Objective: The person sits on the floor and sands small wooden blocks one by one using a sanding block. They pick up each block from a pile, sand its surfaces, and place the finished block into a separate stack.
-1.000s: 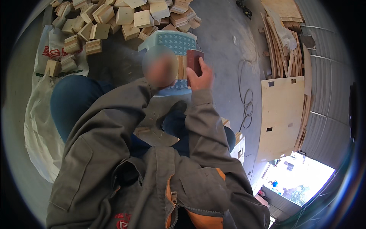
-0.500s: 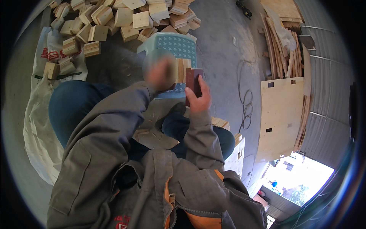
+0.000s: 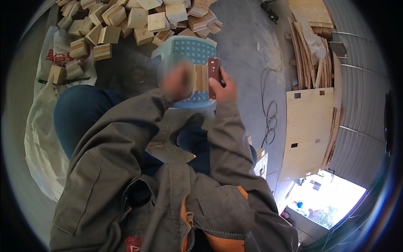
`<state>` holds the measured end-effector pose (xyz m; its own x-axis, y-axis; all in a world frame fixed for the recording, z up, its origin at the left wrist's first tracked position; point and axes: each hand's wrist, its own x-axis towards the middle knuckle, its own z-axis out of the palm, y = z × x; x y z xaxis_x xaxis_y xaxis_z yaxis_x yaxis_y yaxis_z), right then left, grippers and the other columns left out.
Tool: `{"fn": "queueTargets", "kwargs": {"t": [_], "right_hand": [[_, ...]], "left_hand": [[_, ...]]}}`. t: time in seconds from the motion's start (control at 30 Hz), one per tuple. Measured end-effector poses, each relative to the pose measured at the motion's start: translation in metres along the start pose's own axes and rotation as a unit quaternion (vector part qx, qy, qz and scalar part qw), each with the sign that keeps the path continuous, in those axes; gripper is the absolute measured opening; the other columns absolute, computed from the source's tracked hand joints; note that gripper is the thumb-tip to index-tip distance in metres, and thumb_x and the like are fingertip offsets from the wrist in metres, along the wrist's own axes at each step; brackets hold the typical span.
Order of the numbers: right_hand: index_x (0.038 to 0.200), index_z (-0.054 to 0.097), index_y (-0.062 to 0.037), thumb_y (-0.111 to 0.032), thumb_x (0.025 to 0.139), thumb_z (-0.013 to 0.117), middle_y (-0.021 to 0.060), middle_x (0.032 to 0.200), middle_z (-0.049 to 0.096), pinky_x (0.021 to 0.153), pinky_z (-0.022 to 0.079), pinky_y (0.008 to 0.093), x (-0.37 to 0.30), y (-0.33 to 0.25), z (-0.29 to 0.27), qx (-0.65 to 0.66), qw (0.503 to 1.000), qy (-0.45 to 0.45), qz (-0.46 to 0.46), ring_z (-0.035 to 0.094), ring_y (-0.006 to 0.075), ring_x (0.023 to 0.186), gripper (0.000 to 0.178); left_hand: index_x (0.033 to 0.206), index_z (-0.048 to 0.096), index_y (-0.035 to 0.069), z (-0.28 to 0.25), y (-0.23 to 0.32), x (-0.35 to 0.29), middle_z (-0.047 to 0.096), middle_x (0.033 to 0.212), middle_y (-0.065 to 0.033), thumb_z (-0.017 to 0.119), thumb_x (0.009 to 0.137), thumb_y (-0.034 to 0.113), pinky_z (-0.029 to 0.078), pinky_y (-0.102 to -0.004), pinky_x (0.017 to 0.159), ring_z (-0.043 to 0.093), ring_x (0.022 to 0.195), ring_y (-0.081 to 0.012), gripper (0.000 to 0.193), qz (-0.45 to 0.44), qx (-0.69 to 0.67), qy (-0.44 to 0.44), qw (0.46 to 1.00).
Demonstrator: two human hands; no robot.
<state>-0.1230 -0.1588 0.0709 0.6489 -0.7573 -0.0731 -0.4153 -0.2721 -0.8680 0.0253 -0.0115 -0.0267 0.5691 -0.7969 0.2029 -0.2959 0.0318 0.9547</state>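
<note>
On the light-blue plastic stool (image 3: 193, 44) in front of me rests a layered plywood block (image 3: 201, 78). My left hand (image 3: 177, 82) is at its left side, closed against it; blur covers much of the fingers. My right hand (image 3: 224, 87) grips a reddish-brown rectangular block (image 3: 214, 71) with small white marks, thumb on the near face and fingers round the right side. This brown block stands upright against the right side of the plywood block.
A heap of plywood blocks (image 3: 157, 22) lies beyond the stool, and a few sit on a white plastic sack (image 3: 42, 126) at left. To the right are a coiled cable (image 3: 270, 122), a large plywood sheet (image 3: 308, 130) and stacked boards (image 3: 308, 54). My knees flank the stool.
My right hand has moved away from me with the reddish-brown block, along the side of the plywood block, and its marked face now shows. The left hand has stayed nearly in place.
</note>
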Motion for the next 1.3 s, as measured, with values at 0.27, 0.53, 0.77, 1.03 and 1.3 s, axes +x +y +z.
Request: {"fn": "queueTargets", "kwargs": {"t": [0.27,0.53,0.77,1.03,1.3], "right_hand": [[0.154,0.057,-0.0020,-0.019,0.088,0.085,0.0162,0.145,0.065,0.113,0.049,0.0385,-0.112,0.009,-0.012,-0.108,0.990,0.051,-0.071,0.064,0.0260,0.130,0.074],[0.149,0.060,0.0005,-0.023,0.086,0.083,0.0218,0.145,0.064,0.112,0.050,0.0408,-0.015,-0.010,-0.001,-0.065,0.996,0.029,-0.060,0.064,0.0316,0.132,0.071],[0.148,0.062,0.0022,-0.020,0.088,0.081,0.0212,0.135,0.073,0.103,0.055,0.0376,0.062,-0.034,0.005,-0.096,0.995,-0.007,-0.014,0.071,0.0271,0.119,0.066],[0.153,0.057,0.0009,-0.014,0.097,0.074,0.0106,0.138,0.069,0.102,0.054,0.0317,-0.043,0.009,-0.020,0.157,0.980,-0.024,0.120,0.067,0.0161,0.119,0.060],[0.158,0.049,0.0019,-0.010,0.098,0.073,0.0122,0.141,0.067,0.106,0.052,0.0342,-0.096,0.041,-0.024,0.233,0.964,-0.008,0.131,0.065,0.0178,0.123,0.066]], "left_hand": [[0.145,0.048,0.009,0.002,0.002,0.006,0.059,0.138,-0.0213,0.090,0.069,0.012,0.050,-0.0466,0.112,0.058,0.132,-0.0439,0.087,-0.007,0.018,-0.014,1.000],[0.147,0.048,0.013,-0.009,0.024,0.003,0.058,0.141,-0.0188,0.091,0.063,0.007,0.050,-0.0455,0.113,0.057,0.134,-0.0428,0.095,-0.003,0.016,0.009,1.000],[0.147,0.048,0.013,-0.005,0.026,0.005,0.057,0.142,-0.0185,0.092,0.062,0.007,0.050,-0.0462,0.113,0.057,0.134,-0.0430,0.095,-0.016,0.004,-0.001,1.000],[0.148,0.047,0.012,-0.010,0.024,0.005,0.057,0.142,-0.0192,0.092,0.064,0.010,0.049,-0.0452,0.114,0.056,0.135,-0.0427,0.095,-0.027,0.015,-0.019,0.999],[0.150,0.047,0.012,-0.007,0.021,0.005,0.056,0.143,-0.0198,0.092,0.066,0.014,0.048,-0.0451,0.115,0.055,0.136,-0.0420,0.095,-0.018,0.027,-0.008,0.999]]}}
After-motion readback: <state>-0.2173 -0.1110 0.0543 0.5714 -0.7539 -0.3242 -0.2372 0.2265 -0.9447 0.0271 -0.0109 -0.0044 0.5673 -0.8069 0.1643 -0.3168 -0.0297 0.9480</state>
